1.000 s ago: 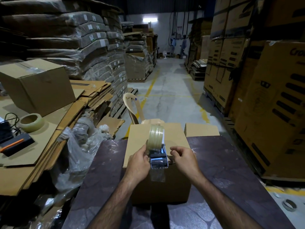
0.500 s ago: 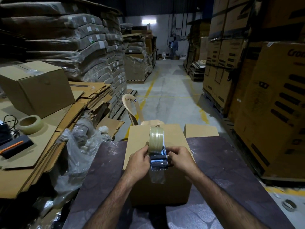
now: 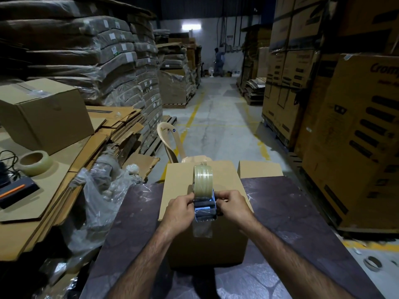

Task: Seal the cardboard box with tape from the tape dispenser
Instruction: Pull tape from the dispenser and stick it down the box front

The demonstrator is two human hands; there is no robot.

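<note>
Head view. Cardboard box point(image 3: 205, 184) sits on the dark purple surface point(image 3: 291, 212), centred at its far edge, top flaps closed. One more flap or box edge point(image 3: 260, 169) shows just right of it, behind the surface.

Tape dispenser point(image 3: 205, 207) is held above the near edge of the box top, roll upright and facing away from the camera. Clear tape roll point(image 3: 203, 182) is mounted on it. A loose tail of tape point(image 3: 201, 228) hangs from the dispenser mouth down over the front face of the box; whether it sticks to the cardboard, cannot tell.

Left hand point(image 3: 180, 212): grip closed on the left side of the dispenser, thumb toward the roll. Right hand point(image 3: 234, 209): grip closed on the right side of the dispenser, fingers curled around the frame. Both forearms come in from the lower edge of the frame.

Surroundings: a spare tape roll point(image 3: 35, 162) lies on flattened cardboard point(image 3: 64, 190) to the left, near a dark device with an orange stripe point(image 3: 16, 192). A sealed box point(image 3: 43, 115) stands behind it. Crumpled clear plastic point(image 3: 101, 201) lies between the cardboard stack and the surface. A beige plastic chair point(image 3: 172, 141) stands just beyond the box. Stacked printed cartons point(image 3: 356, 137) line the right side of the aisle.
</note>
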